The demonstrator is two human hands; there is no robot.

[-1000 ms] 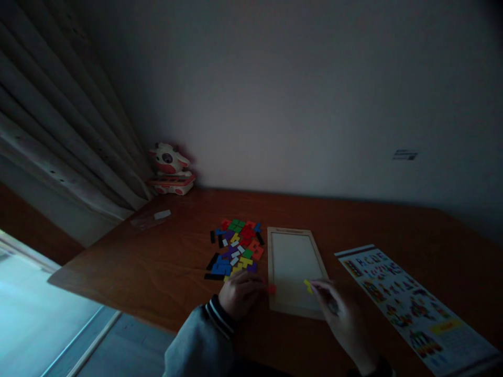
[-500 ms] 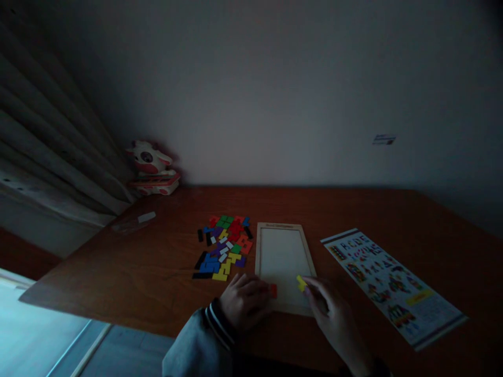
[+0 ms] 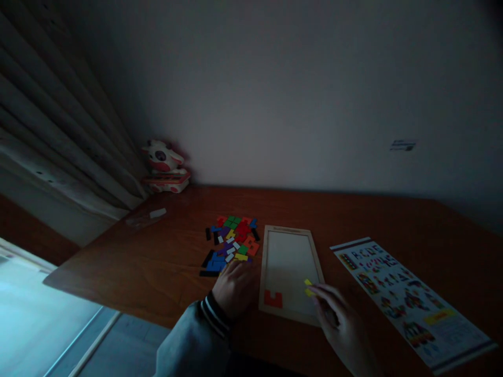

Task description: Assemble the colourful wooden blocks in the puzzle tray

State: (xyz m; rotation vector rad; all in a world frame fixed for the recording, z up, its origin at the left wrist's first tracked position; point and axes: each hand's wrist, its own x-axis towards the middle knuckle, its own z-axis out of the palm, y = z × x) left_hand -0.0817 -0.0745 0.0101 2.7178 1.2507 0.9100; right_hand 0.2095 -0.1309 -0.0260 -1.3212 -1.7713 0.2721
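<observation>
A light wooden frame tray (image 3: pixel 265 267) lies in front of me, with a red U-shaped piece (image 3: pixel 273 300) flat in its near left corner. Pinched in the fingers of my right hand (image 3: pixel 334 309) is a yellow piece (image 3: pixel 308 288), above the tray's right part. My left hand (image 3: pixel 236 287) is left of the tray, at the near edge of a pile of coloured pieces (image 3: pixel 242 229). Its fingers are bent over the near pieces, and their tips and anything under them are hidden.
A printed pattern sheet (image 3: pixel 412 303) lies to the right of the tray. At the back left stands a cow-shaped toy (image 3: pixel 165 166), with a clear plastic bag (image 3: pixel 145 217) nearer. The wooden table (image 3: pixel 118 262) ends in front and at the left.
My left hand has left the red piece in the tray's corner and moved left to the pile. My right hand still holds the yellow piece. The view has shifted slightly.
</observation>
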